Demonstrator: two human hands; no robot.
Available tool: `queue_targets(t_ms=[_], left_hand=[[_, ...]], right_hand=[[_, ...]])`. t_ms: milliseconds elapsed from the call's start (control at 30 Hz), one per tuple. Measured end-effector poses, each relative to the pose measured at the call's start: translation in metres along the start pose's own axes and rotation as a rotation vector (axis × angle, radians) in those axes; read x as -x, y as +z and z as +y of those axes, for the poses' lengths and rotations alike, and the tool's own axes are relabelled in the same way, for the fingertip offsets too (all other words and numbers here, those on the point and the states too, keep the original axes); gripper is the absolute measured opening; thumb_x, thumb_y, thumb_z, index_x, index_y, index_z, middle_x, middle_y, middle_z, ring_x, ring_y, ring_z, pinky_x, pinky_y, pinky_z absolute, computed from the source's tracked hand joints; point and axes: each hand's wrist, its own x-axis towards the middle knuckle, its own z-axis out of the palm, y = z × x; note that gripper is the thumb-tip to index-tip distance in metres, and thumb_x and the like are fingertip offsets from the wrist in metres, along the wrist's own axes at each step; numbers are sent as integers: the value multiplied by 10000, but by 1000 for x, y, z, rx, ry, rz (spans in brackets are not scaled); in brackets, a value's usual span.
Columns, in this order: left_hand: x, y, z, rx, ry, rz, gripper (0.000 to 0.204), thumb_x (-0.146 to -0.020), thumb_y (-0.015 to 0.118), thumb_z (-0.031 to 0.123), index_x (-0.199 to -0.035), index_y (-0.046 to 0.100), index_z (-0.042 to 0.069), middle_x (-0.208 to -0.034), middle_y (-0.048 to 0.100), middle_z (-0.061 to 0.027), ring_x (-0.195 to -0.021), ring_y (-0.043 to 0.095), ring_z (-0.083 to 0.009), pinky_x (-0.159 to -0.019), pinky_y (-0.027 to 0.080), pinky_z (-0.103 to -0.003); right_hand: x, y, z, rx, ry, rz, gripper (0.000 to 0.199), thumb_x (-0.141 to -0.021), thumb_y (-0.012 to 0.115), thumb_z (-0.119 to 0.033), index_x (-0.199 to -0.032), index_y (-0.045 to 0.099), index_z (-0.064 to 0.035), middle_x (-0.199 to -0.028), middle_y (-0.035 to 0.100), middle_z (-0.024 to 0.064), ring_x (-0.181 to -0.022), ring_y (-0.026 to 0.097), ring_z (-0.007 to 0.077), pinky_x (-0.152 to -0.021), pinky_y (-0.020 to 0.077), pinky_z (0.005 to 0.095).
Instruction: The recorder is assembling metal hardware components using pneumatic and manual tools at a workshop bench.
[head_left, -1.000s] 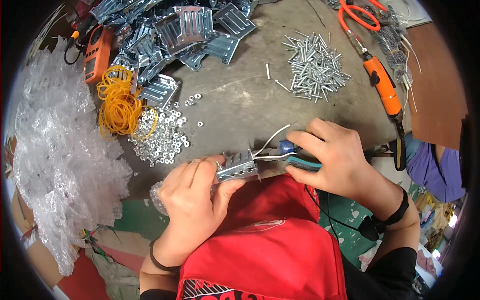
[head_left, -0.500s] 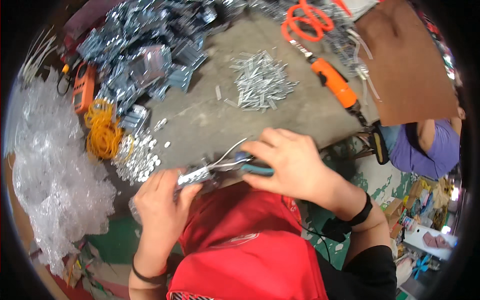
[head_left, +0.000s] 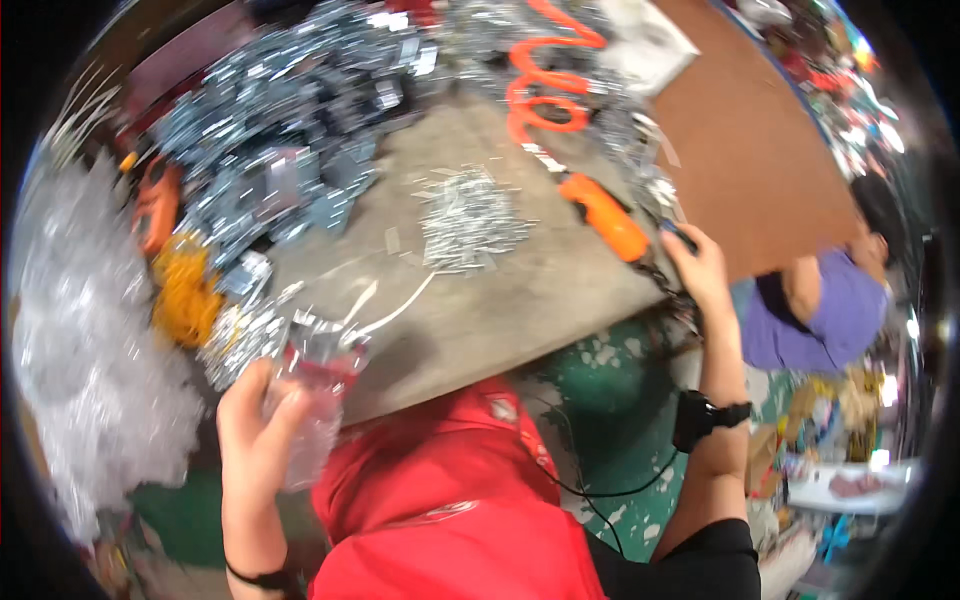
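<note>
My left hand (head_left: 258,425) is closed around a clear plastic piece (head_left: 318,415), bottle-like in outline, with silvery parts and a reddish tint at its top. White wires (head_left: 400,308) stick out from that top over the table edge. At the right, my right hand (head_left: 703,270) reaches to the table's far right side, beside the orange tool. Its fingers close on blue-handled pliers (head_left: 680,237), mostly hidden and blurred. The orange pistol-less, straight power tool (head_left: 607,217) lies on the table with an orange coiled hose (head_left: 550,95) at its end.
Small silvery strips (head_left: 470,222) lie heaped mid-table. Shiny metallic packets (head_left: 280,130) pile up at the back left, near yellow rubber bands (head_left: 185,300), small silver pieces (head_left: 240,340) and clear plastic bags (head_left: 95,350). Brown board (head_left: 750,150) covers the right; a person in purple (head_left: 815,315) sits beyond.
My right hand has moved from the plastic piece to the right, carrying the pliers beside the orange tool. My left hand has shifted left and down, with the piece now tilted upright.
</note>
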Motion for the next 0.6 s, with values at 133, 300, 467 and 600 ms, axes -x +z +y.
queue_targets(t_ms=[133, 300, 467, 600], left_hand=[[-11, 11, 8, 637, -137, -76, 304, -798, 688, 252, -938, 589, 1, -808, 615, -53, -758, 576, -143, -704, 452, -263], [-10, 6, -3, 988, -321, -207, 314, -825, 671, 286, -948, 589, 9, -813, 626, -92, -644, 598, -152, -577, 494, -268], [-20, 7, -13, 1133, -379, -326, 266, -842, 648, 240, -969, 585, 16, -819, 620, -94, -676, 606, -164, -594, 504, -284], [-14, 24, 7, 720, -210, -138, 274, -860, 617, 192, -1038, 580, -13, -906, 620, -60, -795, 607, -148, -694, 486, -277]], right_hand=[[-1, -3, 29, 22, -7, 41, 362, -878, 599, -280, -1072, 625, 24, -1090, 624, 168, -1047, 578, 276, -921, 418, 344], [4, -1, 2, 293, -176, 93, 282, -861, 593, -203, -1046, 632, 6, -1006, 623, 166, -957, 593, 284, -861, 438, 348], [22, -17, -41, 75, -312, 317, 138, -851, 563, -50, -955, 631, 10, -928, 609, 119, -877, 580, 236, -768, 449, 307], [42, -21, -93, 21, -559, 367, 144, -750, 584, 16, -869, 661, -11, -845, 639, 138, -812, 610, 269, -730, 478, 369]])
